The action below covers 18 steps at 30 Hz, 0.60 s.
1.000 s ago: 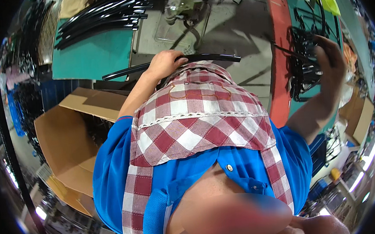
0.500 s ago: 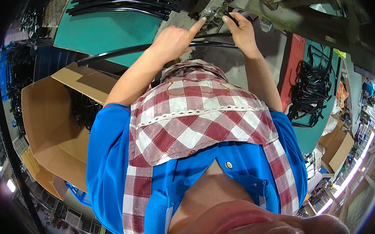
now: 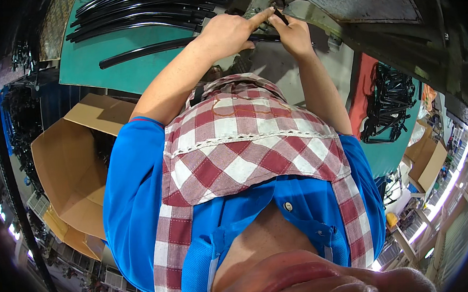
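The left forearm [image 3: 174, 83] slants up toward half past one, and the left hand [image 3: 227, 36] sits at 12 o'clock in the view, back turned up, its lower fingers curled under out of sight in a grip. Its index finger [image 3: 261, 18] stretches toward 2 o'clock, while the left thumb [image 3: 247, 45] points to 3. The right forearm [image 3: 324, 95] leans toward 11 o'clock, carrying the right hand [image 3: 295, 35] at 1 o'clock. There, the right thumb [image 3: 280, 24] aims between 10 and 11 in a pinch, its tip just beside the left index fingertip; whether these touch is unclear.
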Each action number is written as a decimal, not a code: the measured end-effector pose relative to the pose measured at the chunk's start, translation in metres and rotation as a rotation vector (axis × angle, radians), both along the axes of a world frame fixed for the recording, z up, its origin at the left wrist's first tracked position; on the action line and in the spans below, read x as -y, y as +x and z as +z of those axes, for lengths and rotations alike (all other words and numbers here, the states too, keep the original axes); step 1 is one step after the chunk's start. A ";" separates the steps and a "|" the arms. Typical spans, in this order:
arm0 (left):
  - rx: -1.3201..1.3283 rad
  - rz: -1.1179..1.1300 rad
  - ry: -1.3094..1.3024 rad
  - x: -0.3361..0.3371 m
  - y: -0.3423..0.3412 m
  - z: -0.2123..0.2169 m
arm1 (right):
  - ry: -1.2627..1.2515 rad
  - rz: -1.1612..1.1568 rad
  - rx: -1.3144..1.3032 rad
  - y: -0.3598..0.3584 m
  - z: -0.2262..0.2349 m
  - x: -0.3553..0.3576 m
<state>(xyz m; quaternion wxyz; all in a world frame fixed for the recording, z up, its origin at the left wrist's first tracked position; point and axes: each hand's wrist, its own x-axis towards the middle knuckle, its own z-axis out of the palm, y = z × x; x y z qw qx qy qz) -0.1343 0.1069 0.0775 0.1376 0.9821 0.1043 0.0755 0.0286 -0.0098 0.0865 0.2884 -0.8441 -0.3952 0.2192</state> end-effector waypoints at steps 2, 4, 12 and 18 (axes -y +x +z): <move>0.011 0.020 -0.016 -0.001 -0.003 -0.002 | -0.162 -0.047 0.030 -0.001 0.003 -0.006; 0.001 0.035 -0.015 0.000 -0.006 0.000 | -0.113 -0.049 0.059 -0.002 -0.004 -0.007; -0.033 0.122 0.001 0.000 -0.020 0.005 | 0.041 0.119 -0.067 0.005 -0.037 -0.021; 0.016 0.148 -0.006 -0.001 -0.027 -0.005 | 0.283 0.266 -0.067 -0.010 -0.043 -0.032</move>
